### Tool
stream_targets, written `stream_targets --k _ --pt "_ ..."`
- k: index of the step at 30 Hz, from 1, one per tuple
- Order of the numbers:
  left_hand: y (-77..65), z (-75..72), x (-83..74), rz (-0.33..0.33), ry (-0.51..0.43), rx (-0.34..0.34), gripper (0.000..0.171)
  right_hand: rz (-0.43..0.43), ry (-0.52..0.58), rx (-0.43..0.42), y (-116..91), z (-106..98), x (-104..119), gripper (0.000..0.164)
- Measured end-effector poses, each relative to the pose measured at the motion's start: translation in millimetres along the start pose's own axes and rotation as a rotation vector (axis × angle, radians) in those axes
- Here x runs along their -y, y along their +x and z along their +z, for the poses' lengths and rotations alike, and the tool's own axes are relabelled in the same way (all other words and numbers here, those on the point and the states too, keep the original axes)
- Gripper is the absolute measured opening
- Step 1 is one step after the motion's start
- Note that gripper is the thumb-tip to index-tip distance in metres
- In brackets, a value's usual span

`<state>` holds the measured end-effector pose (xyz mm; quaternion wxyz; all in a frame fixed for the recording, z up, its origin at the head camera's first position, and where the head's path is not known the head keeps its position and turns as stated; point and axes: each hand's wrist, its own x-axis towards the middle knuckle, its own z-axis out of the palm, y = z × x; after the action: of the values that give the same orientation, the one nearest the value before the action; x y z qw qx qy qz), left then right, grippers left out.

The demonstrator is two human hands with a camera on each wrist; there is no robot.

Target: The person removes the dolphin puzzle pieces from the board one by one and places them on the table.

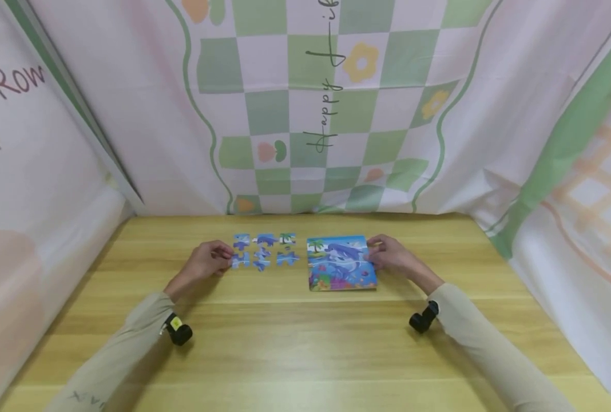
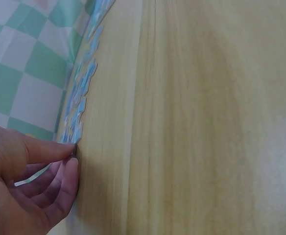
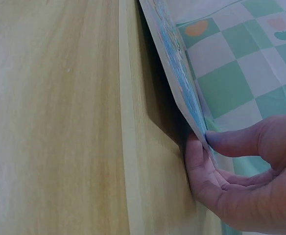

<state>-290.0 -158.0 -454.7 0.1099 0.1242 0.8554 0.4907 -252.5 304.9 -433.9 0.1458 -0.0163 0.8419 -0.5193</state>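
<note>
- Fingers (image 2: 66, 188) of the left hand (image 1: 209, 260): drawn together with the thumb, tips almost meeting, pinching the near edge of a small puzzle piece. Fingers (image 3: 200, 164) of the right hand (image 1: 392, 257): curled under a picture panel's right edge, thumb on top; gap no wider than the card.
- Pale fabric curtain, green-and-white checked (image 1: 264, 63), fills the upper frame. Sideways script reads "Happy", the next word cut off by the top edge; "Row" at upper left.
- Light wood-grain tabletop (image 1: 295, 349), lower frame. No writing seen.
- Beige sleeves (image 1: 125, 343) from both lower corners; dark marks on the left one, not legible.
- Flat, near-square cardboard picture panel (image 1: 341, 263), blue with dolphins, right of centre. No clear long axis. Lies left of the right fingers, the nearer hand; right side tipped up, shadow beneath.
- Small black wrist camera (image 1: 181, 333) at left cuff; its yellow label (image 1: 175, 323) too small to read.
- Blue interlocking puzzle pieces (image 1: 265, 239), three columns by two rows, centre-left. Block's long axis runs left to right, from the left fingertips towards the panel; left hand nearer. No brand made out.
</note>
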Motion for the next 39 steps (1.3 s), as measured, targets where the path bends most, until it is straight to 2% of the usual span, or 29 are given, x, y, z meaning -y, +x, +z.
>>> stream_targets --k 8,16,24,33,39 --pt "-0.5 -4.2 -2.7 -0.024 0.049 -0.014 0.025 0.024 0.028 -0.022 0.7 0.1 2.0 0.049" --pt "-1.5 -6.4 -4.8 -0.005 0.098 0.012 0.025 0.091 0.023 0.012 4.2 -5.9 5.9 0.051" --pt "-6.7 1.5 1.0 0.003 0.203 -0.042 0.018 0.107 0.047 0.051 9.4 -5.7 1.5 0.051" --pt "-7.8 -0.5 -5.2 0.02 0.153 -0.064 0.019 0.1 0.051 0.04 10.1 -6.8 3.7 0.051" --pt "-1.1 3.7 -10.8 0.105 0.11 -0.115 0.021 0.109 0.056 0.06 8.9 -8.9 3.2 0.056"
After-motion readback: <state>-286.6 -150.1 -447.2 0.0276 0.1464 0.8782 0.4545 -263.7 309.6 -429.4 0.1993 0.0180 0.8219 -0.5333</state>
